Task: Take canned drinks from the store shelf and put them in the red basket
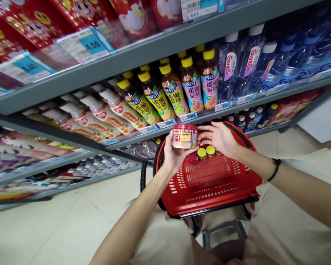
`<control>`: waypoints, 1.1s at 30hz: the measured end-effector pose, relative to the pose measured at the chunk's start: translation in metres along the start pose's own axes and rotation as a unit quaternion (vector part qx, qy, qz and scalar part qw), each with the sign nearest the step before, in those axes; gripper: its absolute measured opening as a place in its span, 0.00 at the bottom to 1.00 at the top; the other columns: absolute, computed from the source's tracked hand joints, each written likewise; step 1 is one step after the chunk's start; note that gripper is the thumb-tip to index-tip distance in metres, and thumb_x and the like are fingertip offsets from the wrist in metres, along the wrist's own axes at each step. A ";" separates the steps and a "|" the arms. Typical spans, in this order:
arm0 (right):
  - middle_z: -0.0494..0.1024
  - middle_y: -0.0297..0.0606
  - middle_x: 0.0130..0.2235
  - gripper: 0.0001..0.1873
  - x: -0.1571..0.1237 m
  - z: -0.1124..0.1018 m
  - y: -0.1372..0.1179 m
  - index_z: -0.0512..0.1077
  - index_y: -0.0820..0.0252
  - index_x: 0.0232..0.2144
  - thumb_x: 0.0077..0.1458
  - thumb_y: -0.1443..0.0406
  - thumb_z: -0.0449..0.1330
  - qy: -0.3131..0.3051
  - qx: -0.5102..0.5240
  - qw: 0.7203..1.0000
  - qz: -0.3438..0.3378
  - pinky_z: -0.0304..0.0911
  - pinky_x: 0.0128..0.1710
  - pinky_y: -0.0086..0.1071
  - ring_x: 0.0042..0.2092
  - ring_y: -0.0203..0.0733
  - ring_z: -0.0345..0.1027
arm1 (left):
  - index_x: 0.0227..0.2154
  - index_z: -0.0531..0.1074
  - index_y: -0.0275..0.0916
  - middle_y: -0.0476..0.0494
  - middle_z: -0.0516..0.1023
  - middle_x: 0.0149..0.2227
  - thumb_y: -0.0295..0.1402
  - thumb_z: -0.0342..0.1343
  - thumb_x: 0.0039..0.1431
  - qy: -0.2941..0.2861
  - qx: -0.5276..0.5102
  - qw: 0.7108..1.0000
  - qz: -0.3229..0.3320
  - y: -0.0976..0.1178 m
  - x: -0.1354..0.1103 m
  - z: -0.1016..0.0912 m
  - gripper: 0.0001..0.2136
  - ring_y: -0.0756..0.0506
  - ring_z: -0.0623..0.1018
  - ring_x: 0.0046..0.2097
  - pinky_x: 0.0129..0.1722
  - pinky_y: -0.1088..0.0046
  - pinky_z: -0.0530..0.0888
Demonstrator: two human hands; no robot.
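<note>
My left hand (173,154) is wrapped round a short red-lidded can (185,136) with a red and yellow label, held above a red shopping basket (209,184). My right hand (219,138) hovers just right of the can, fingers spread, fingertips touching or nearly touching its side. Inside the basket stand two yellow-capped bottles (206,152) and a red cap (193,159) just below my hands.
Grey shop shelves run across the view with yellow-capped Nestea bottles (182,88), white-capped bottles (99,114) to the left and water bottles (251,62) to the right. Red packets (30,22) fill the top shelf. Pale tiled floor (57,221) lies below; the basket rests on my lap.
</note>
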State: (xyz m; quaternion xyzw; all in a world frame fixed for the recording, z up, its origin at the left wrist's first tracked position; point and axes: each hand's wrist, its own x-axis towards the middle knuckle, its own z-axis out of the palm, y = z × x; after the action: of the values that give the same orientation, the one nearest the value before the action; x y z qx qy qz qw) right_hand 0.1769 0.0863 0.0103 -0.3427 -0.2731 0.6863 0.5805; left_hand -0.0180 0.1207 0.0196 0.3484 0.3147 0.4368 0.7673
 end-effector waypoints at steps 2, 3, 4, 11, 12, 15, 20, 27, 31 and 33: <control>0.82 0.50 0.34 0.26 -0.001 0.001 0.000 0.75 0.68 0.49 0.65 0.53 0.50 0.005 -0.004 1.000 -0.009 0.69 0.44 0.40 0.37 0.49 0.75 | 0.51 0.75 0.38 0.38 0.84 0.48 0.51 0.57 0.64 0.007 -0.005 1.000 -0.007 -0.001 0.000 0.000 0.22 0.38 0.84 0.48 0.50 0.53 0.83; 0.82 0.50 0.34 0.26 -0.001 0.001 0.001 0.75 0.68 0.49 0.65 0.52 0.50 0.004 -0.007 1.000 -0.015 0.69 0.46 0.41 0.38 0.50 0.76 | 0.51 0.75 0.38 0.37 0.84 0.48 0.51 0.58 0.64 0.008 -0.007 1.000 -0.008 -0.002 0.000 0.000 0.23 0.37 0.84 0.49 0.50 0.52 0.83; 0.82 0.50 0.34 0.27 -0.001 0.001 0.002 0.75 0.68 0.50 0.64 0.52 0.51 0.002 -0.010 1.000 -0.021 0.68 0.47 0.41 0.38 0.50 0.76 | 0.51 0.75 0.37 0.37 0.84 0.49 0.51 0.59 0.63 0.004 -0.008 1.000 -0.007 -0.002 -0.001 -0.001 0.24 0.36 0.84 0.50 0.51 0.50 0.83; 0.82 0.45 0.31 0.31 -0.003 0.000 0.009 0.74 0.65 0.53 0.63 0.47 0.50 -0.024 -0.027 0.999 -0.015 0.65 0.52 0.45 0.39 0.53 0.77 | 0.50 0.75 0.39 0.40 0.84 0.49 0.45 0.65 0.60 -0.029 0.010 0.999 -0.013 -0.005 0.000 -0.007 0.21 0.41 0.85 0.46 0.45 0.64 0.86; 0.82 0.45 0.31 0.32 -0.003 0.000 0.009 0.75 0.64 0.52 0.63 0.46 0.49 -0.026 -0.028 0.999 -0.015 0.64 0.54 0.46 0.40 0.54 0.78 | 0.51 0.75 0.39 0.40 0.84 0.48 0.46 0.64 0.61 -0.024 0.006 0.999 -0.026 -0.004 0.000 -0.007 0.21 0.42 0.85 0.44 0.43 0.66 0.86; 0.83 0.46 0.32 0.33 -0.004 0.000 0.008 0.75 0.65 0.53 0.63 0.46 0.48 -0.031 -0.035 0.999 -0.013 0.62 0.58 0.47 0.43 0.56 0.78 | 0.55 0.73 0.39 0.39 0.84 0.46 0.52 0.58 0.63 -0.013 0.000 0.998 -0.067 -0.003 0.002 -0.008 0.25 0.41 0.85 0.41 0.37 0.68 0.85; 0.84 0.47 0.32 0.33 -0.006 0.001 0.009 0.73 0.66 0.54 0.64 0.46 0.47 -0.038 -0.033 0.999 -0.002 0.62 0.58 0.49 0.43 0.57 0.79 | 0.53 0.74 0.36 0.37 0.85 0.42 0.53 0.52 0.65 -0.010 -0.022 0.995 -0.096 -0.003 0.002 -0.006 0.26 0.41 0.85 0.36 0.35 0.67 0.84; 0.84 0.47 0.33 0.34 -0.006 -0.001 0.014 0.73 0.66 0.55 0.65 0.45 0.48 -0.042 -0.064 0.997 -0.009 0.59 0.62 0.51 0.46 0.57 0.79 | 0.48 0.75 0.33 0.38 0.83 0.32 0.56 0.51 0.64 -0.027 -0.013 0.992 -0.125 0.000 0.001 -0.008 0.28 0.45 0.81 0.26 0.25 0.74 0.79; 0.83 0.45 0.32 0.31 -0.005 0.002 0.015 0.75 0.66 0.55 0.61 0.47 0.60 -0.031 -0.118 0.991 -0.058 0.69 0.52 0.45 0.42 0.54 0.80 | 0.49 0.75 0.35 0.39 0.83 0.33 0.55 0.51 0.64 -0.018 -0.013 0.993 -0.115 -0.002 0.003 -0.009 0.27 0.44 0.82 0.28 0.28 0.70 0.82; 0.83 0.43 0.31 0.31 -0.005 0.003 0.015 0.75 0.66 0.56 0.58 0.50 0.66 -0.031 -0.152 0.984 -0.088 0.72 0.44 0.41 0.37 0.50 0.80 | 0.48 0.76 0.35 0.39 0.84 0.35 0.54 0.52 0.64 -0.018 -0.011 0.993 -0.118 -0.003 0.004 -0.010 0.26 0.43 0.83 0.30 0.31 0.68 0.84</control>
State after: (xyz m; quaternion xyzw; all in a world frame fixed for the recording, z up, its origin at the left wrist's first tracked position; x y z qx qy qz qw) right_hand 0.1658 0.0789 0.0015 -0.3800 -0.4212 0.5934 0.5711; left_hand -0.0232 0.1258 0.0105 0.3083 0.3348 0.3402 0.8229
